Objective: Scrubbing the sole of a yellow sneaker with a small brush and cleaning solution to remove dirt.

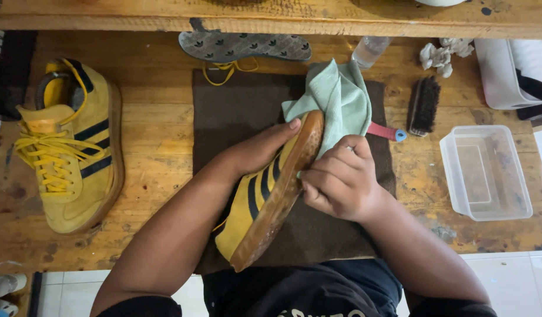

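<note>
Over the brown mat (235, 111), the left hand (256, 149) grips the yellow shoe (265, 196) on its side, sole rightward, long axis diagonal; the right hand (338, 182), fingers closed, presses a green cloth (338, 97) against the sole's edge.

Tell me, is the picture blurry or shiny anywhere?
Head view: mostly sharp and evenly lit; the yellow shoe and green cloth look clear; soft glare on the clear plastic tub; edges bend slightly, like the wooden shelf.

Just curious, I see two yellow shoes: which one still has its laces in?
The yellow shoe lying alone at the table's left is laced with yellow laces. The other shoe, tilted on its side between the hands, shows none.
</note>
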